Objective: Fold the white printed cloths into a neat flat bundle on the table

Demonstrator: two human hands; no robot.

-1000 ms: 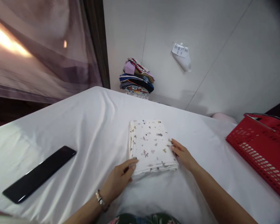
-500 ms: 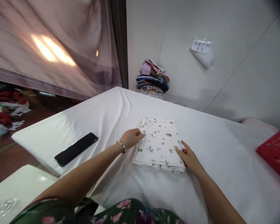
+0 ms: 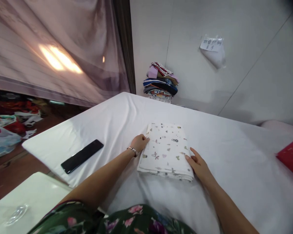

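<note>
A folded white cloth (image 3: 165, 151) with a small print of plants and figures lies flat in a neat rectangle on the white-covered table (image 3: 234, 169). At its left edge, my left hand (image 3: 139, 143) is closed, pinching the border between thumb and fingers. My right hand (image 3: 197, 164) has its thumb on top of the cloth's right edge and its fingers curled beside that edge, with the index finger reaching forward. Whether its fingertips go under the layers is hidden.
A black phone (image 3: 82, 156) lies left of my left arm. Folded clothes (image 3: 160, 83) are stacked against the wall at the back. A red basket (image 3: 291, 157) stands at the right, and a white stool (image 3: 34, 195) at the lower left. Plastic bags (image 3: 3, 141) sit on the floor.
My left hand has shifted slightly up along the cloth's left edge, its fingers drawn closer together. The right hand and the cloth stay nearly in place; the view has turned slightly.
</note>
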